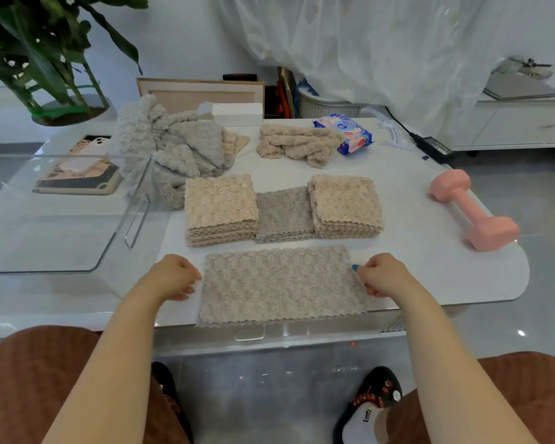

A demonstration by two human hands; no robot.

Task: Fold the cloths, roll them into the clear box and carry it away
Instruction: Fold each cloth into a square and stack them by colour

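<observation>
Your left hand (173, 277) is curling its fingers onto the left edge of the beige cloth (281, 283), gripping it there. Your right hand (385, 275) is pinching the opposite edge between thumb and fingers, one blue nail showing at the hem. The cloth is lying flat and spread wide between your two hands, at the near edge of the worktop (430, 283), with its scalloped front hem reaching the lip.

Just beyond it, three folded piles are sitting in a row. A left beige stack (220, 209) and a right beige stack (346, 205) are flanking a lower grey stack (284, 216), which is touching both. Behind them, a loose grey heap (177, 145) is slumping at the back left, its near side touching the left beige stack. A crumpled beige heap (297, 142) is lying at the back centre.

The clear box (137, 219) is standing on the left part of the worktop, just beside the left beige stack, with nothing rolled inside it. Two phones (77, 177) are showing through its walls.

To your right, a pink dumbbell (473, 209) is lying on its side, well apart from the stacks. A pack of wipes (346, 133) is resting beside the beige heap, and a white carton (236, 113) is sitting at the far edge. A black power adapter (433, 149) is lying at the back right corner. A potted plant (45, 59) is standing beyond the back left.
</observation>
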